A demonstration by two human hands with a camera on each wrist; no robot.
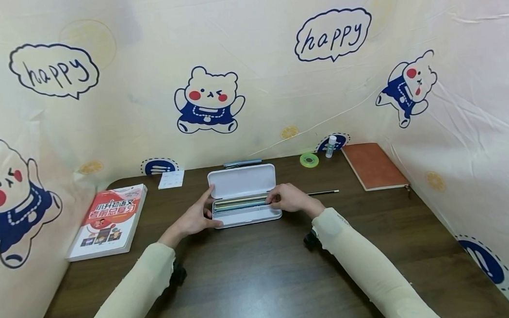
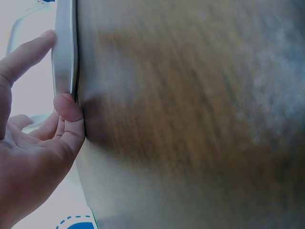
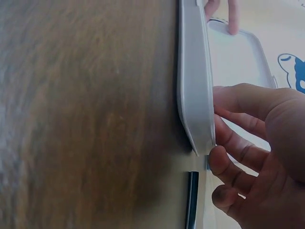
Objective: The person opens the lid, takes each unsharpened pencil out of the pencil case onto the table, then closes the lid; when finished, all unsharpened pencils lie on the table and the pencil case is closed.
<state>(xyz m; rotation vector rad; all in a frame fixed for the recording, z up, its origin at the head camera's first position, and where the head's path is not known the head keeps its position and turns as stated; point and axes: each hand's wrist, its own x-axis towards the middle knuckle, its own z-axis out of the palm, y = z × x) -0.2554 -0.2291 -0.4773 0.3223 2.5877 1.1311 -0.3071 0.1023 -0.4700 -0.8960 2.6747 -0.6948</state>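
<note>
Head view, mid-frame: left hand (image 1: 193, 217) grasping open pencil case (image 1: 247, 219) at left end, right hand (image 1: 291, 198) at the pencils (image 1: 239, 203) inside, can't tell whether its grip has one.

- Pencil case (image 1: 246, 215): near the middle of the worktop's (image 1: 253, 285) back edge.
- Pencils (image 1: 239, 203): in the case.
- Book (image 1: 109, 221): by the left edge.
- Notebook (image 1: 374, 166): in the back right corner.
- Tape (image 1: 309, 165), glue stick (image 1: 330, 147): between case and notebook.

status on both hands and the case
Left hand holding open pencil case. Right hand at pencils inside. Nothing seen blocking; dark stick right of pencil case.
</note>
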